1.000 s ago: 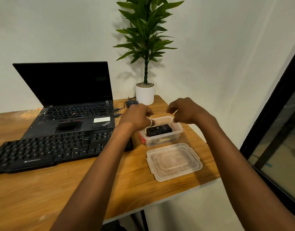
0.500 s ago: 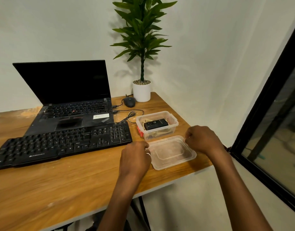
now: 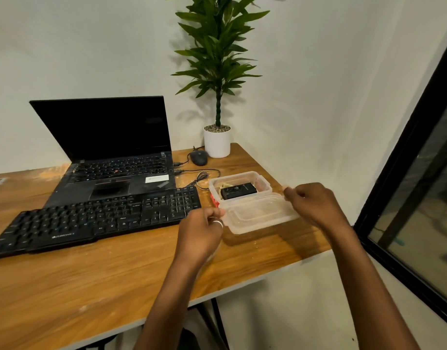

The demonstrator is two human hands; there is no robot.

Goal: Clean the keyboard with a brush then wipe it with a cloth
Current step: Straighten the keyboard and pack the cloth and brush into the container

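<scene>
A black external keyboard (image 3: 96,219) lies across the wooden desk (image 3: 91,281) in front of an open black laptop (image 3: 116,152). To its right stands a clear plastic box (image 3: 264,184) holding a black rectangular item (image 3: 239,192) and something yellowish. The box's clear lid (image 3: 257,214) is lifted off the desk and tilted, just in front of the box. My left hand (image 3: 201,232) pinches the lid's left edge and my right hand (image 3: 312,204) pinches its right edge. No brush or cloth can be made out.
A potted green plant (image 3: 217,141) in a white pot stands at the desk's far corner, with a black mouse (image 3: 198,157) and a looped cable (image 3: 201,176) beside it. The desk's edge runs just right of the box; a dark-framed window (image 3: 419,185) fills the right side.
Both hands came back from the box to the lid lying on the desk, took hold of its two ends and raised it toward the box.
</scene>
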